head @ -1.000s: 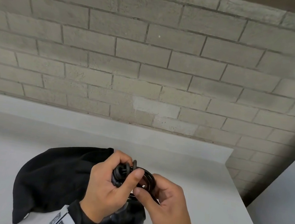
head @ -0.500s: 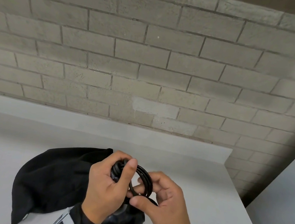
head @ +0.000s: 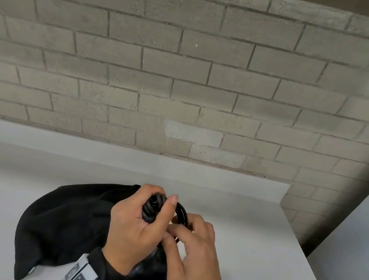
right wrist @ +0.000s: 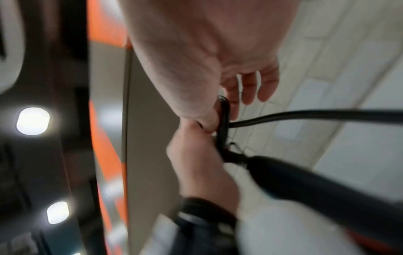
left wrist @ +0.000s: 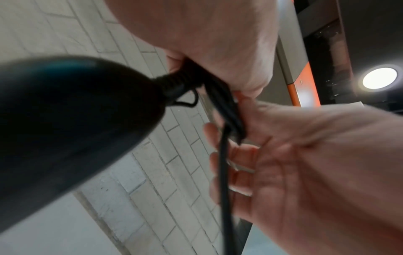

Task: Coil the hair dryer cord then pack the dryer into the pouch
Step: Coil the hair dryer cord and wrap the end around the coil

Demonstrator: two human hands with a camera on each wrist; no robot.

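Note:
A black fabric pouch [head: 65,218] lies on the white counter. In front of it my left hand [head: 136,225] grips a bundle of coiled black cord [head: 152,206], thumb pressed over the loops. My right hand [head: 192,243] pinches the outer loop of cord [head: 182,215] beside it. The black hair dryer [head: 150,275] hangs below both hands, mostly hidden. The left wrist view shows the dryer handle [left wrist: 65,129] with the cord [left wrist: 224,172] leaving its ribbed end into my left hand [left wrist: 218,51]. In the right wrist view my right hand [right wrist: 218,86] holds the cord [right wrist: 223,120].
The white counter [head: 245,255] ends at a grey brick wall [head: 187,81] behind; its right edge drops off beside a pale panel [head: 358,247]. A loose length of cord [right wrist: 316,115] trails off to the side.
Both hands have drawn closer together and my left thumb has slid further over the coil. The right hand has shifted its pinch along the outer loop, tightening it.

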